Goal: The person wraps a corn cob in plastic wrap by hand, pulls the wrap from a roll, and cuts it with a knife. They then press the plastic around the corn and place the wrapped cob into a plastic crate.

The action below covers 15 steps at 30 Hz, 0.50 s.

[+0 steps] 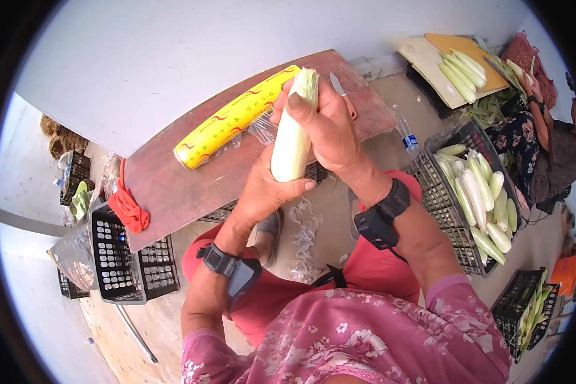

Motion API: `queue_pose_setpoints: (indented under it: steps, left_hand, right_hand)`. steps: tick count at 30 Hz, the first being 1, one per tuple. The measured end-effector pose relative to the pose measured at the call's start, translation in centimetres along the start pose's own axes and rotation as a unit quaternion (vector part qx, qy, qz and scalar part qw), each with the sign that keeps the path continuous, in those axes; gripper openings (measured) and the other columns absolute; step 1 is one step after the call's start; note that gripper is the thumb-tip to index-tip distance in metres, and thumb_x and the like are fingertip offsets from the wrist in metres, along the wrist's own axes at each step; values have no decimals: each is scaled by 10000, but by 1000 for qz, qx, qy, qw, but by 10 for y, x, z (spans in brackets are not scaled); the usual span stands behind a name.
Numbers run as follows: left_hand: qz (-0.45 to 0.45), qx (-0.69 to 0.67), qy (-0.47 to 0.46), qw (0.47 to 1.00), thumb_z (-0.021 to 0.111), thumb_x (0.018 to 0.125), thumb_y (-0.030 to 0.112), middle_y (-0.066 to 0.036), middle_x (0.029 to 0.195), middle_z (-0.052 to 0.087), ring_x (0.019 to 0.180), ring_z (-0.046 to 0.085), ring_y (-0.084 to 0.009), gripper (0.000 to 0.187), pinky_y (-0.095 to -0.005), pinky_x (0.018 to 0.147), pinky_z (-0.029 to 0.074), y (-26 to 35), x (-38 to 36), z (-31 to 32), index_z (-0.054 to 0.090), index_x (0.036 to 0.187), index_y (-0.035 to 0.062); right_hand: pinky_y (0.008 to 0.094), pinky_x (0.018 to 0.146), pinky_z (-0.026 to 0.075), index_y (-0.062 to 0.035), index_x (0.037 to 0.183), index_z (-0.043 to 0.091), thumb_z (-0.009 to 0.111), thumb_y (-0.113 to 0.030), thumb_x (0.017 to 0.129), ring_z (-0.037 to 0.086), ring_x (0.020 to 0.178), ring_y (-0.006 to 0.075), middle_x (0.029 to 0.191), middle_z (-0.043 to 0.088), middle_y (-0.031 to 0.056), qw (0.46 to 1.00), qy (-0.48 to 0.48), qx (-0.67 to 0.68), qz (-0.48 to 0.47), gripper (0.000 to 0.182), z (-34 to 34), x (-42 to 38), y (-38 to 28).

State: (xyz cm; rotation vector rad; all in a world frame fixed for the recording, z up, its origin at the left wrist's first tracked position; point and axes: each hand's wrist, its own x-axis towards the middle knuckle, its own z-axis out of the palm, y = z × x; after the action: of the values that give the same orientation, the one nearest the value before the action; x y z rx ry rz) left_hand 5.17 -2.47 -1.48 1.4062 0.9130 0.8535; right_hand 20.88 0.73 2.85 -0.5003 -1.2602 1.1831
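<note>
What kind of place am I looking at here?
Probably a small corn-packing room: husked ears fill a black crate, more lie on boards, and a yellow roll of wrap sits on the table.

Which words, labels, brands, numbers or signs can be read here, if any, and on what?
No text reads clearly enough to quote.
Yellow roll: repeated dark lettering beside red marks, too small and blurred to read.
Bottle: blue label, too small to read.
Black wrist devices: no writing can be made out.
</note>
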Motion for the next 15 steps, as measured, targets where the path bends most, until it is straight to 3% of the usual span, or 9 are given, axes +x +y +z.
queue_pose_setpoints:
  steps: [4,6,9,12,15]
  left_hand:
    - [-85,-51,-38,994,825,700,159,-55,885,621,743,610,-119,579,-237,584,490,15,-9,-3,503,1161,24]
    - [-85,-85,-61,991,818,700,185,-89,868,631,691,619,-138,518,-235,509,464,15,-11,-3,539,1102,12]
    - [-104,-103,-96,985,799,702,212,-104,859,634,659,621,-147,465,-228,465,441,16,-13,1,569,1045,-2]
    - [-114,-104,-144,977,793,699,228,-110,858,627,656,616,-152,466,-226,457,432,16,-12,0,572,1034,-9]
    - [-120,-141,-188,965,790,702,249,-121,857,617,652,608,-159,487,-226,449,420,13,-13,3,564,1037,-23]
  right_hand:
    - [369,872,512,3,1119,562,443,-669,890,631,963,237,1013,642,133,982,-55,170,56,720,-16,16,5]
    - [387,916,481,22,1121,575,409,-790,818,613,1007,247,1019,638,139,967,-48,233,91,882,-18,19,1]
    - [392,942,474,33,1103,606,454,-793,795,600,1084,281,1093,639,163,948,-55,295,110,895,-22,21,-6]
    - [439,956,476,19,1285,521,507,-788,757,522,1217,324,1310,536,228,964,-106,217,108,964,-27,21,-4]
    - [438,970,464,17,1263,541,556,-714,798,512,1227,322,1309,533,238,953,-192,196,127,867,-31,18,-7]
